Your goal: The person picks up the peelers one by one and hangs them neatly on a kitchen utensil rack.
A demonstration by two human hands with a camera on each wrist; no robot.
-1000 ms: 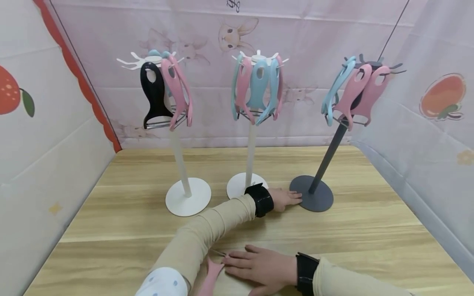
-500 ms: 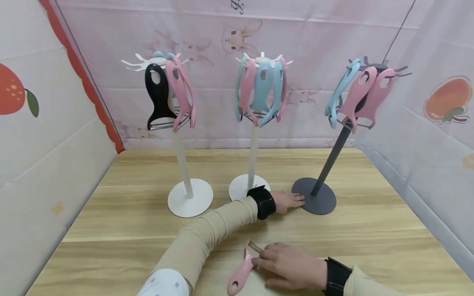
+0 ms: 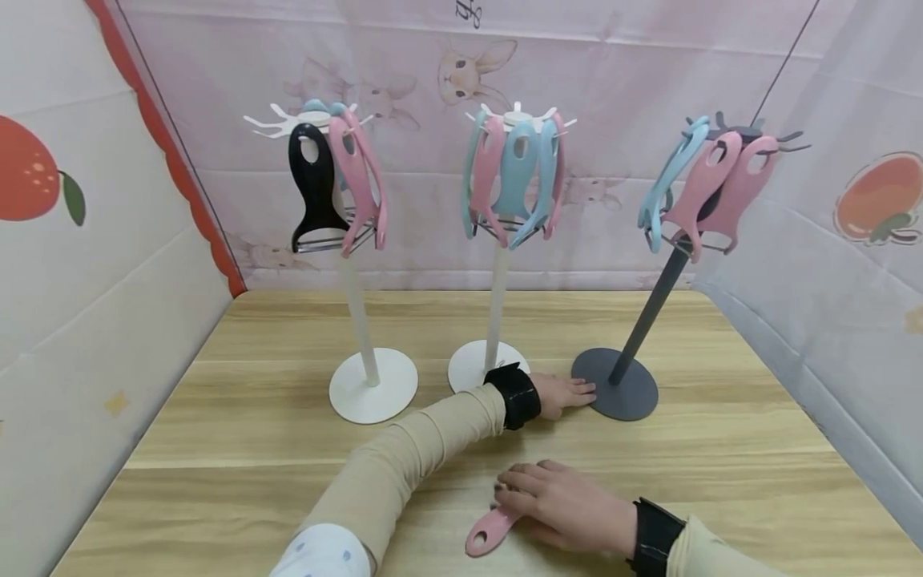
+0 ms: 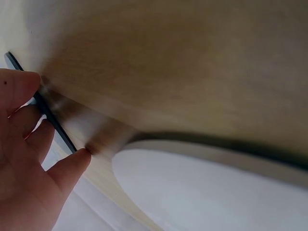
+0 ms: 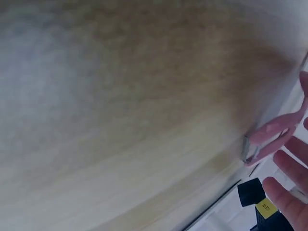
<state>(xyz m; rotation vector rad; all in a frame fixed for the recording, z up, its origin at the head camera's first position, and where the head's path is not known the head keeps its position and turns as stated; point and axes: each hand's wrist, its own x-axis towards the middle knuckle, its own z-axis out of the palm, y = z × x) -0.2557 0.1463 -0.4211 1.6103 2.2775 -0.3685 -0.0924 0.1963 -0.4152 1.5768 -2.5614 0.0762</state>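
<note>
My left hand (image 3: 566,394) lies palm down, its fingertips on the edge of the dark grey round base (image 3: 629,393). The left wrist view shows these fingers (image 4: 36,130) along the rim of that disc. Near the front of the table, my right hand (image 3: 577,509) grips a pink peeler (image 3: 490,533) around its neck. The peeler's looped handle end points down-left and its blade end is hidden under the fingers in the head view. In the right wrist view the peeler's two prongs and blade (image 5: 269,132) show beside the outstretched fingertips (image 5: 288,168).
The dark stand (image 3: 652,308) leans right and carries blue and pink peelers (image 3: 703,184). A middle white stand (image 3: 497,308) holds pink, blue and green peelers. The left white stand (image 3: 359,316) bears a black peeler (image 3: 313,180) and pink ones. Printed cloth walls surround the wooden table (image 3: 238,449).
The right hand has drawn the pink peeler rightward from beside the left sleeve, and its fingers now cover the blade end. The peeler has turned slightly. The left hand stays on the dark base.
</note>
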